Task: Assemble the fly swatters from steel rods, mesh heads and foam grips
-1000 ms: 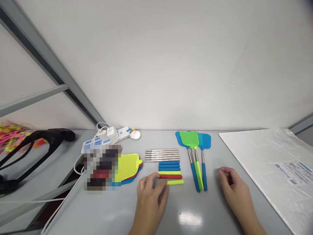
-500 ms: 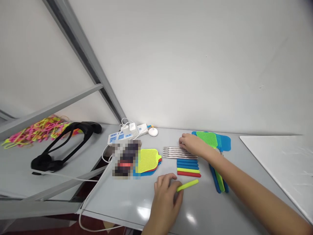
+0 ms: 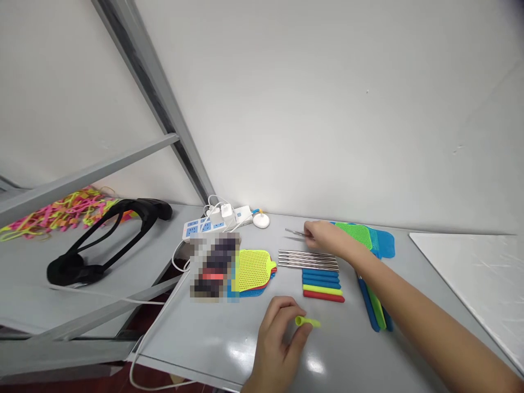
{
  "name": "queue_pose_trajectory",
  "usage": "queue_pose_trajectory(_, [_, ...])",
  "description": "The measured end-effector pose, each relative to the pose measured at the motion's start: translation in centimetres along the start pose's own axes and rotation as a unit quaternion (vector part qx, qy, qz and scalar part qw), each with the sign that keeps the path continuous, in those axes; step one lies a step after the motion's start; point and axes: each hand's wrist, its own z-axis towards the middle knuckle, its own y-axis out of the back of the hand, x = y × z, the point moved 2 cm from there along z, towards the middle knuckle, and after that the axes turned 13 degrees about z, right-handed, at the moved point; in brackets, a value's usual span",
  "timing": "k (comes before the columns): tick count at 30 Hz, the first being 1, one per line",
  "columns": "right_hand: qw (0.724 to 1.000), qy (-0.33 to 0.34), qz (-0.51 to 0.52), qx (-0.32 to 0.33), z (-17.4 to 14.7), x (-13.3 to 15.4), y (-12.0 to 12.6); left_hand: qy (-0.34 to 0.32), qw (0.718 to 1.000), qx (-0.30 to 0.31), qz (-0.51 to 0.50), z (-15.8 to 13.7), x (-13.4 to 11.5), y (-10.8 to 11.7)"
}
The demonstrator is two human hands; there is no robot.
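The left hand (image 3: 277, 334), near centre, pinches a yellow-green tube (image 3: 307, 322), its open end toward the left. Farther off, the right hand (image 3: 325, 237) grips a metal rod (image 3: 295, 233), beyond a row of rods (image 3: 308, 260). Blue, yellow and red tubes (image 3: 322, 285) lie along the row's near side; mesh swatter heads (image 3: 254, 268) lie left.

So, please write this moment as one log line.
left hand: holds yellow handle | right hand: holds metal rod | nearby: other rods, other handles
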Motion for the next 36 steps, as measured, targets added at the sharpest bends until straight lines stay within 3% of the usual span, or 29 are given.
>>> queue_pose_trajectory(4, [0.98,0.024,0.099,-0.173,-3.7,0.9,3.4,-0.009,0.999,-0.039,-0.002,0.2,-0.2,-0.1])
queue_pose_trajectory(8, [0.906,0.033,0.228,-0.355,-10.7,1.8,4.1,0.027,0.995,-0.085,-0.05,0.2,-1.8,-1.4])
queue_pose_trajectory(9, [0.838,0.049,0.36,-0.407,-12.6,1.8,3.7,0.038,0.993,-0.085,-0.066,0.1,-2.5,-1.9])
queue_pose_trajectory(10, [0.774,0.058,0.474,-0.416,-14.2,1.9,3.1,0.047,0.993,-0.08,-0.076,0.1,-3.1,-2.5])
queue_pose_trajectory(12, [0.668,0.06,0.632,-0.389,-17.0,2.3,1.9,0.053,0.995,-0.042,-0.079,-0.1,-4.4,-3.8])
queue_pose_trajectory(14, [0.602,0.049,0.711,-0.36,-19.1,2.7,1.0,0.05,0.997,0.008,-0.065,-0.3,-5.4,-5.2])
queue_pose_trajectory(17, [0.554,0.05,0.752,-0.354,-21.0,3.6,0.7,0.054,0.996,0.054,-0.048,-0.8,-6.1,-6.9])
queue_pose_trajectory(21, [0.548,0.079,0.765,-0.329,-21.2,5.0,0.4,0.06,0.994,0.087,-0.037,-1.1,-6.2,-8.3])
queue_pose_trajectory(26, [0.592,0.097,0.73,-0.326,-19.6,5.8,-1.3,0.062,0.991,0.117,-0.032,-0.9,-5.8,-8.6])
queue_pose_trajectory(36, [0.629,0.113,0.699,-0.321,-17.6,7.0,-2.0,0.085,0.987,0.124,-0.054,-0.5,-5.4,-8.1])
